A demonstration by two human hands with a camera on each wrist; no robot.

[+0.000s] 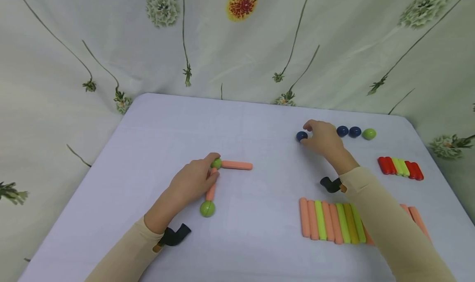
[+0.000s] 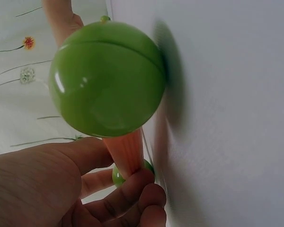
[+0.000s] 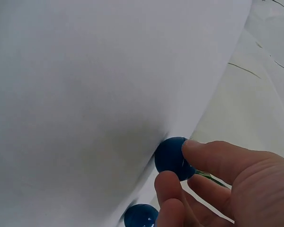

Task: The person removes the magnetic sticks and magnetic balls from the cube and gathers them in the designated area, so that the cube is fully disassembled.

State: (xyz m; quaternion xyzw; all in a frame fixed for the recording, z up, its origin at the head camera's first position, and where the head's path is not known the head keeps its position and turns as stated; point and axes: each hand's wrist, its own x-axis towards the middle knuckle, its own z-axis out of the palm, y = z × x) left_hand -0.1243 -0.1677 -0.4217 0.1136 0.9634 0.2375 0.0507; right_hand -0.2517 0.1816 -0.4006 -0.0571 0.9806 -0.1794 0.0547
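Note:
My left hand (image 1: 193, 178) grips an orange rod (image 2: 125, 153) near its far end. One green ball (image 1: 207, 208) sits on the near end of that rod, and another green ball (image 1: 216, 163) joins its far end. From the far ball a second orange rod (image 1: 236, 165) points right along the table. Toward the back of the table, my right hand (image 1: 323, 138) has its thumb and fingertips on a dark blue ball (image 3: 174, 158). In the right wrist view, a second blue ball (image 3: 141, 215) lies a little apart from it.
Two blue balls (image 1: 349, 131) and a green ball (image 1: 369, 134) line up right of my right hand. Short red and yellow-green rods (image 1: 400, 168) lie at the right. Longer orange, green and yellow rods (image 1: 331, 222) form a row, partly hidden under my right sleeve.

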